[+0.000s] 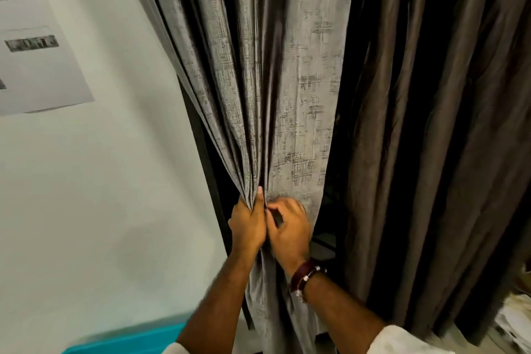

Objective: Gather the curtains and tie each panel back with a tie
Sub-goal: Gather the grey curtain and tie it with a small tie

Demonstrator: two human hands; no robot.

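The grey curtain panel [287, 89] hung in the middle of the view, its textured, silvery cloth drawn into narrow pleats that converged at the hands low in the frame. To its right hung a darker brown curtain panel [436, 138], loose and ungathered, with a black gap between the 2 panels.

The left hand [247, 228] reached up from the bottom edge with the forearm angled to the right, wrist straight, back of the hand facing the camera. Its grip was closed around the bunched left folds of the grey panel, the thumb pointing upward along the pleats and pressed against the cloth.

The right hand [288, 228] sat just beside the left one, touching it, its forearm coming in from the lower right. Its fingers [290, 204] were curled against the flatter right part of the grey panel and were blurred; whether that grip was pinching the cloth or only pressing on it could not be told. A dark red bracelet [304, 274] circled the right wrist, and pale sleeves [402, 340] showed at both forearms near the bottom edge.

Below the hands the grey cloth fell in a narrow column. On the left stood a white wall [100, 195] carrying a printed sheet of paper [37, 46], its text blurred. A turquoise object [126, 339] lay at the bottom left, and crumpled papers [514, 319] at the lower right.
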